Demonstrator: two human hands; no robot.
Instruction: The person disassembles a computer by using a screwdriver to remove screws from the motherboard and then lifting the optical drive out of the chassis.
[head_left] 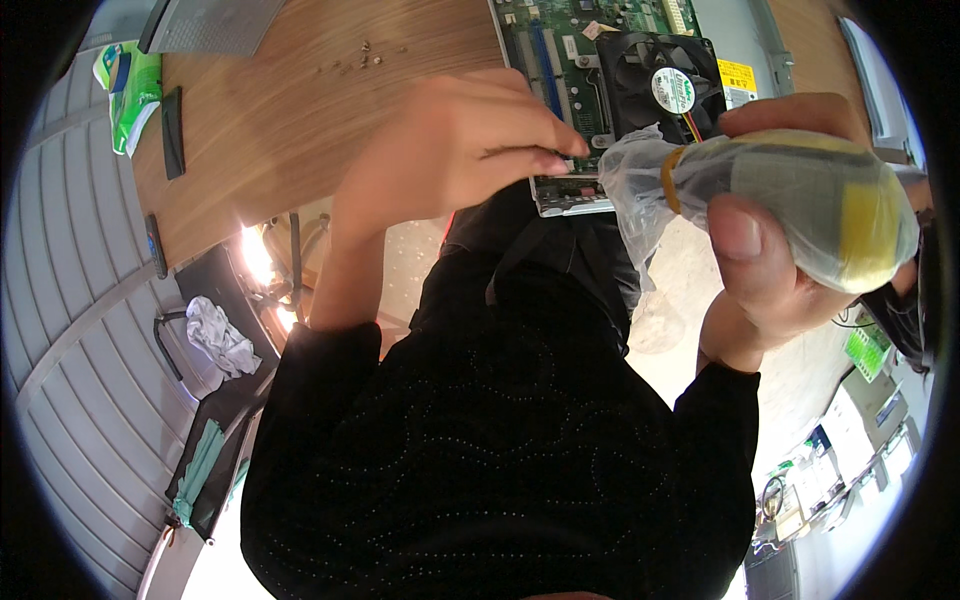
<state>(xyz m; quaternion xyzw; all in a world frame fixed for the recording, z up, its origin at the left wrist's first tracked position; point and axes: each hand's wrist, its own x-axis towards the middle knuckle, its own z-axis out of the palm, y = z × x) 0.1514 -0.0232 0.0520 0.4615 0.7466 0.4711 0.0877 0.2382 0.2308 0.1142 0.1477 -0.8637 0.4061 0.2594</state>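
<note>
My right hand grips a thick, rounded grey and yellow object wrapped in a clear plastic bag; its kind cannot be made out. An orange rubber band cinches the bag, whose loose end flares over the near edge of a green circuit board. On that board, in an open metal case, sits a black fan with a white round label. My left hand is at the board's near left corner, thumb and forefinger pinched together at the edge. Whatever they hold is too small to tell.
Several small screws lie on the wooden table. A green and white packet, a dark strip and a grey metal panel are at the left. White cloth lies below the table's left edge.
</note>
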